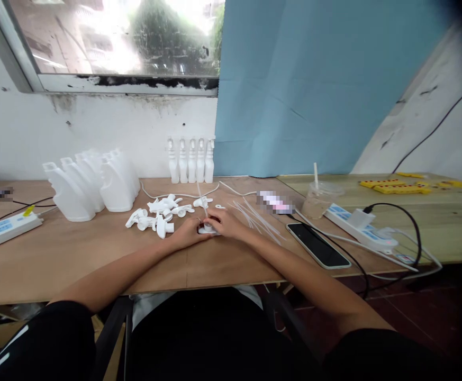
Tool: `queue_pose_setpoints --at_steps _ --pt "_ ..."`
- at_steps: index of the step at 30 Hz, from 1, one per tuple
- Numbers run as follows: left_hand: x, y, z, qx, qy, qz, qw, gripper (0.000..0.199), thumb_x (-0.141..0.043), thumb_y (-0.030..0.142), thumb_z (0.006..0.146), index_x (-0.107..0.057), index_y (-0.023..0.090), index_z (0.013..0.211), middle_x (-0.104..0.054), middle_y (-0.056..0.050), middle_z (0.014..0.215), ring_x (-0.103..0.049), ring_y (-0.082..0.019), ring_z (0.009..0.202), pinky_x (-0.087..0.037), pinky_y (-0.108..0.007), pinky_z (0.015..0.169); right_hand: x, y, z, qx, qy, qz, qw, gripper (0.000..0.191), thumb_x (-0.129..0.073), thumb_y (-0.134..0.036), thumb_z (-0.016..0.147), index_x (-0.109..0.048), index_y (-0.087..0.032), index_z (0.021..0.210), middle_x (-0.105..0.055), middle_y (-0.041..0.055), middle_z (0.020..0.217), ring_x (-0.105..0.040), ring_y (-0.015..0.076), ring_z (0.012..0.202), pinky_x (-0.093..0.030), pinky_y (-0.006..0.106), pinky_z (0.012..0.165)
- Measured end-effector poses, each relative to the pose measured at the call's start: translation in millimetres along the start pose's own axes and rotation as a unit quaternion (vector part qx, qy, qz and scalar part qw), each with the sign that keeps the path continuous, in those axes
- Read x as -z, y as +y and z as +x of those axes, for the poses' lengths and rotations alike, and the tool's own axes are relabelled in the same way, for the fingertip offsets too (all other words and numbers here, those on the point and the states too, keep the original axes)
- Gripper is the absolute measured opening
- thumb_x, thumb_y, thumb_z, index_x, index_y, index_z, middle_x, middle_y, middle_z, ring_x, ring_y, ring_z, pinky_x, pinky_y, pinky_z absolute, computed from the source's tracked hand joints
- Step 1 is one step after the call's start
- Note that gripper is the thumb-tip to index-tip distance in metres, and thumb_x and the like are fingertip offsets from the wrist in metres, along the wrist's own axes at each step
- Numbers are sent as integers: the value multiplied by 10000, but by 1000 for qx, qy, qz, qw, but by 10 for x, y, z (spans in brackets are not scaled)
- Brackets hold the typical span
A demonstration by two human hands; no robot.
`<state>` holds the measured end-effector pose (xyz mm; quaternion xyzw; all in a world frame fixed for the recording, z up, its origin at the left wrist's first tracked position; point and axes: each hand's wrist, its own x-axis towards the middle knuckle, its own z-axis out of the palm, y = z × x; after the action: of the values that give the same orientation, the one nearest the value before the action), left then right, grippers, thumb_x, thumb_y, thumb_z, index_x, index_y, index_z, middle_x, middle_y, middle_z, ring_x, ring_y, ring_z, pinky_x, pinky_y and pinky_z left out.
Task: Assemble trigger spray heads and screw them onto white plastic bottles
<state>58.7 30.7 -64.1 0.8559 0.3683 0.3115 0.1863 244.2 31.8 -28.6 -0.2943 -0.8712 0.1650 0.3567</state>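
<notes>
My left hand (190,232) and my right hand (223,222) meet at the middle of the brown table (143,270), both closed around a white spray head (208,227). A thin white tube rises from between my fingers. Just left of my hands lies a pile of white trigger spray heads (163,211). To the right, several thin clear tubes (256,219) are spread on the table. A small white ring (220,207) sits behind my right hand. My fingers hide much of the held part.
White bottles (74,193) stand at the back left, and several slim spray bottles (192,163) line the wall. At right are a phone (318,245), a plastic cup (318,200), a power strip (363,230), cables and yellow pieces (397,186). Another power strip (6,232) lies far left.
</notes>
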Motion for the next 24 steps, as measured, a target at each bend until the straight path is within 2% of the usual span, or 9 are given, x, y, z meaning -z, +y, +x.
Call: queue_pose_setpoints --at_steps 5,9,12,14,16,18,20,22,24 --pt "-22 12 3 11 5 -9 1000 320 -708 448 751 -630 163 873 -623 -33 779 -571 -189 703 -445 -296 634 -27 37 -7 -27 15 33 999 258 -510 -317 890 -478 -201 661 -496 -14 639 -452 144 626 -357 273 626" --pt "29 100 -5 13 37 -50 998 353 -691 439 771 -630 169 989 -624 -18 808 -555 -166 692 -437 -276 630 -14 94 -62 -56 50 141 987 208 -605 -413 844 -589 -207 871 -599 24 889 -554 164 809 -441 282 736" --pt "114 168 0 51 109 -77 990 337 -660 455 795 -619 165 963 -601 -5 750 -529 -148 644 -421 -259 593 -20 161 -91 -101 54 261 959 452 -751 -413 714 -561 -227 1080 -607 30 1069 -591 158 860 -476 282 767" --pt "178 186 9 62 135 -71 986 357 -657 485 794 -610 166 947 -593 -5 737 -526 -147 642 -422 -257 591 -36 206 -97 -135 44 328 934 464 -796 -386 662 -587 -205 1034 -635 28 1035 -609 162 872 -486 288 796" --pt "249 178 18 38 119 -40 991 393 -663 509 786 -610 170 976 -612 -15 770 -537 -151 656 -438 -264 621 -46 241 -95 -164 47 365 915 374 -807 -369 651 -625 -178 917 -664 21 921 -623 164 844 -497 294 799" --pt "347 142 27 -4 94 10 995 406 -645 506 807 -612 176 1040 -641 -39 845 -568 -169 707 -462 -287 681 -28 264 -86 -179 67 394 899 336 -810 -363 652 -644 -167 870 -676 18 856 -634 162 804 -513 303 789" --pt "502 72 41 -48 110 71 990 381 -606 465 851 -596 189 1113 -656 -72 975 -602 -208 846 -472 -326 789 34 281 -72 -184 103 428 879 335 -813 -364 653 -645 -167 865 -688 22 850 -650 169 800 -532 321 789" --pt "730 -37 53 -70 176 152 970 340 -580 400 878 -572 207 1157 -626 -98 1127 -570 -253 1052 -427 -381 935 138 302 -56 -185 156 455 857 342 -822 -366 646 -625 -177 852 -696 26 867 -667 181 812 -555 339 776" --pt "1018 -180 47 -47 268 238 933 318 -591 352 866 -560 205 1147 -565 -122 1225 -478 -295 1201 -340 -441 1035 261 334 -45 -179 212 465 840 348 -837 -362 630 -587 -188 799 -695 20 864 -677 190 803 -578 356 755"
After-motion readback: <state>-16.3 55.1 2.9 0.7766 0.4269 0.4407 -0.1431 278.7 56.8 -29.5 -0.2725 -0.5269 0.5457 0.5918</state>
